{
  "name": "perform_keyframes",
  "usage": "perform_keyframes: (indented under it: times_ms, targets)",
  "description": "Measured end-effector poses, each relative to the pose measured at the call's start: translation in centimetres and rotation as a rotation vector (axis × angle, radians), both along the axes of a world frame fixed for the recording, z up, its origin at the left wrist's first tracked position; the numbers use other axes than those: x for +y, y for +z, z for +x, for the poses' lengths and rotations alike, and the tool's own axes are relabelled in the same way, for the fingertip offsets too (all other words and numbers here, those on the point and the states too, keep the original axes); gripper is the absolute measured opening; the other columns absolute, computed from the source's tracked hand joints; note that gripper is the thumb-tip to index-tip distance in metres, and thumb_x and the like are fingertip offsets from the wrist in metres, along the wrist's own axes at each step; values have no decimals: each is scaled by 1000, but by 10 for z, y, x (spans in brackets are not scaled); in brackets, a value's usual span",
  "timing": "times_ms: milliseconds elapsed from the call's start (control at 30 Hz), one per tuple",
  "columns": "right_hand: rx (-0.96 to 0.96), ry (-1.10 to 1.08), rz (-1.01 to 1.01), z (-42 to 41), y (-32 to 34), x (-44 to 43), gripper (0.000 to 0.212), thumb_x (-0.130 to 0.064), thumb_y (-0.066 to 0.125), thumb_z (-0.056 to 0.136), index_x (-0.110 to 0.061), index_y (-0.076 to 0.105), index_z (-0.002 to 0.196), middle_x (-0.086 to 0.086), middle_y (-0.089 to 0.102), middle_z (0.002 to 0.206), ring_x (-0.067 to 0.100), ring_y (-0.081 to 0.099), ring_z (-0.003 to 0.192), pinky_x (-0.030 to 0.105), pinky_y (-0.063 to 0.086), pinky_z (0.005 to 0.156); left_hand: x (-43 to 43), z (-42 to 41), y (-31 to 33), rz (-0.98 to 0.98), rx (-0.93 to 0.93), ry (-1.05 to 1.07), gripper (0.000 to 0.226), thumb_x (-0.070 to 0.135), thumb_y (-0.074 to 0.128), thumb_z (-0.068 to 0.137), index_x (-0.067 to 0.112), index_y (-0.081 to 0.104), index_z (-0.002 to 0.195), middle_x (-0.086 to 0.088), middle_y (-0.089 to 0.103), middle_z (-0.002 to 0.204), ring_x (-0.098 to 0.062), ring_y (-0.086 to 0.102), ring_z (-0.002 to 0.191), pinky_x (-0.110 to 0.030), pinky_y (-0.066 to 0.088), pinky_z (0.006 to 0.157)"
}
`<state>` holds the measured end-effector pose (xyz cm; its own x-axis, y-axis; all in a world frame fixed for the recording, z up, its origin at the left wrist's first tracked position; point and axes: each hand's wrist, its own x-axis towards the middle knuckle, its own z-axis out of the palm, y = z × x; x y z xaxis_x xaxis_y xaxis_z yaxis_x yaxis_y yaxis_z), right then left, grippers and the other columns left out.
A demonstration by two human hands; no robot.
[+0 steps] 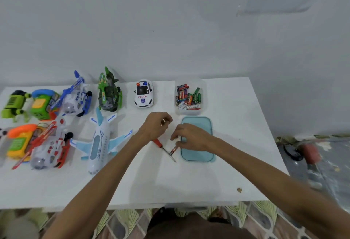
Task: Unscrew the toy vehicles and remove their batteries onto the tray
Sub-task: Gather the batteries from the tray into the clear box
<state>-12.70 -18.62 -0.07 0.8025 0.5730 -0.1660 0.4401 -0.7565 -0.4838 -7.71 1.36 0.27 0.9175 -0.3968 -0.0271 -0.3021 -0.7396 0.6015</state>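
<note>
My left hand (157,125) hovers over the white table (236,163) with its fingers curled around a small white piece that I cannot identify. Over the left edge of the flat blue tray (198,155), my right hand (191,138) pinches the top end of a small orange-brown cylinder (173,151), which looks like a battery. That cylinder lies across the shaft of a red-handled screwdriver (160,145) resting on the table between my hands. A white police car (143,94) stands behind my left hand. A white and blue toy airplane (100,140) lies to the left.
A clear tub (188,111) holding several batteries sits just behind the tray. Toy helicopters in blue (75,96), green (108,93) and red (49,147), and other green and orange toys, crowd the left side. The table's right edge meets cluttered floor.
</note>
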Motion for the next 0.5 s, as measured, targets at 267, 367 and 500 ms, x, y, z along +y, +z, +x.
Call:
perform_keyframes:
  times_ms: [267,367,500]
  targets:
    - [-99,108,-31,-8,-20,6,17,-39,63,96,-30,71,108,-9,61,111,14,46,100,39,51,82,23,-28,-16,-2,70,-41,24,-2,62,92,12,74,107,0,75,104,-17,67,94,-32,54,89]
    - [-65,52,46,-1,-14,0,18,-37,63,97,-25,71,109,-7,65,105,12,51,96,36,49,85,22,-27,-13,-27,67,-21,25,-3,61,92,11,74,109,-1,75,104,-18,67,93,-32,54,91]
    - [-181,-140,171,23,6,-19,16,-33,63,97,-23,71,107,-7,66,100,9,50,91,29,45,81,26,-17,-8,-8,79,-20,22,4,65,93,14,74,111,2,75,107,-14,65,94,-33,52,93]
